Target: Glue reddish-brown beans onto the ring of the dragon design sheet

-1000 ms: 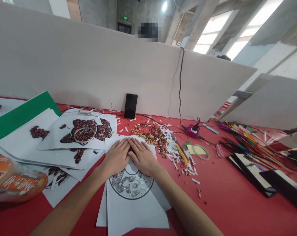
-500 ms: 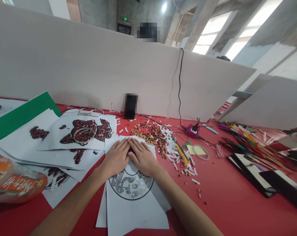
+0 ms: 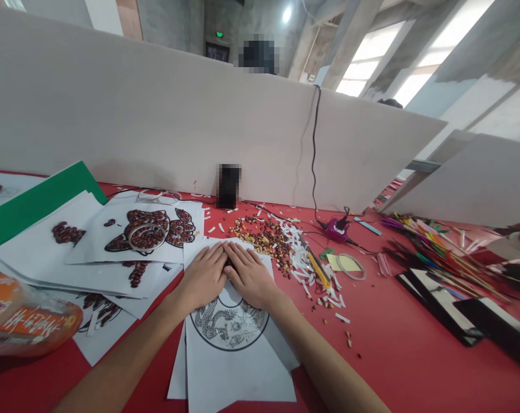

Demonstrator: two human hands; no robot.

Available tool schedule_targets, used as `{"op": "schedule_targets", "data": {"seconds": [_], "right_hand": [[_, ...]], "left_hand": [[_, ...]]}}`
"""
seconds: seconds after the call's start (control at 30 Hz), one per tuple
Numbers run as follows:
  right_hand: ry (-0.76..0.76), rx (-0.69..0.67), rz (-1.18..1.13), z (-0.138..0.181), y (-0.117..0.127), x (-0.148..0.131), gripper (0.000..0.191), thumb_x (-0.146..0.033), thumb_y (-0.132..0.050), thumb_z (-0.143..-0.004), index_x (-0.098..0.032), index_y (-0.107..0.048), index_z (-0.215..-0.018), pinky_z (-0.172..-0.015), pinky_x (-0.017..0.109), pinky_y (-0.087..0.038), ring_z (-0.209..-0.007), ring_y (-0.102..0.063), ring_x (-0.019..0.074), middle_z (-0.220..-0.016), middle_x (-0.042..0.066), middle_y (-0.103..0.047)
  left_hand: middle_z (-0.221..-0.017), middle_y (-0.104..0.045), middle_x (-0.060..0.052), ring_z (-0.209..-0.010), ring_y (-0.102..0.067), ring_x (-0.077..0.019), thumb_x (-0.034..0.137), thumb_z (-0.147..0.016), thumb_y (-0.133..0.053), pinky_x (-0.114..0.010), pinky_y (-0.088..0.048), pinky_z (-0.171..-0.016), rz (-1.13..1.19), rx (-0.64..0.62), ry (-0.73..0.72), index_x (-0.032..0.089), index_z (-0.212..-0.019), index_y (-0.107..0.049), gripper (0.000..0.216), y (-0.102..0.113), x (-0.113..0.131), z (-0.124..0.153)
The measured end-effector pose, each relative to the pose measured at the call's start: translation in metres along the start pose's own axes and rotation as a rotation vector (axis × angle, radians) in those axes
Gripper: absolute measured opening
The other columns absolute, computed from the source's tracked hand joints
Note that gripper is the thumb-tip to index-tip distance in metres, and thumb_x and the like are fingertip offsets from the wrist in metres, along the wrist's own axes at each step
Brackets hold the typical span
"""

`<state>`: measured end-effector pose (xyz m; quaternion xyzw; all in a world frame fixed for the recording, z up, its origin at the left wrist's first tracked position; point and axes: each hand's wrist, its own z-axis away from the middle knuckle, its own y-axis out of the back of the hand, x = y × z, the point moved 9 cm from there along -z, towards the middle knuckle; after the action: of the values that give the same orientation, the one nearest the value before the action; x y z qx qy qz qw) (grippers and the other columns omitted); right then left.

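My left hand [image 3: 206, 275] and my right hand [image 3: 250, 274] lie flat, side by side, on a printed sheet of paper [image 3: 238, 378]. Their fingers are stretched out and their fingertips meet near the sheet's top. Below them shows the lower part of a round black-and-white dragon drawing [image 3: 229, 324]; its upper part is covered by my hands. Something dark, perhaps beans, shows in the small gap between my hands. Just beyond my right fingertips spreads a heap of red and yellow beans and kernels [image 3: 264, 235].
White paper scraps and a yellow craft knife [image 3: 319, 268] lie right of the heap. A purple power socket [image 3: 337, 228], a tape ring [image 3: 351, 267] and colourful sticks [image 3: 449, 246] are farther right. Bean-covered pictures [image 3: 146, 229] and an orange food bag [image 3: 31, 321] are at left. A partition [image 3: 156, 115] stands behind.
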<state>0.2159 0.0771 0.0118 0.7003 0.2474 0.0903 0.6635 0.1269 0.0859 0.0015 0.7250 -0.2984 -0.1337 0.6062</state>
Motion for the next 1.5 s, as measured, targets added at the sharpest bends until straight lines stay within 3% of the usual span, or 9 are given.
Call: {"op": "schedule_targets", "data": {"seconds": [1.5], "right_hand": [[0.010,-0.012,0.039,0.0003,-0.0018,-0.0006,0.061,-0.048,-0.026,-0.109,-0.022,-0.018,-0.164,-0.126,0.045,-0.022,-0.155,-0.022,0.0202,-0.168,0.006,-0.022]], "left_hand": [[-0.161,-0.042,-0.011,-0.152,-0.034,-0.0251,0.020,-0.100,-0.035,-0.046,-0.030,-0.124,-0.062,0.020,-0.033,0.009,-0.154,-0.040,0.056,0.0008,0.0024,0.0014]]}}
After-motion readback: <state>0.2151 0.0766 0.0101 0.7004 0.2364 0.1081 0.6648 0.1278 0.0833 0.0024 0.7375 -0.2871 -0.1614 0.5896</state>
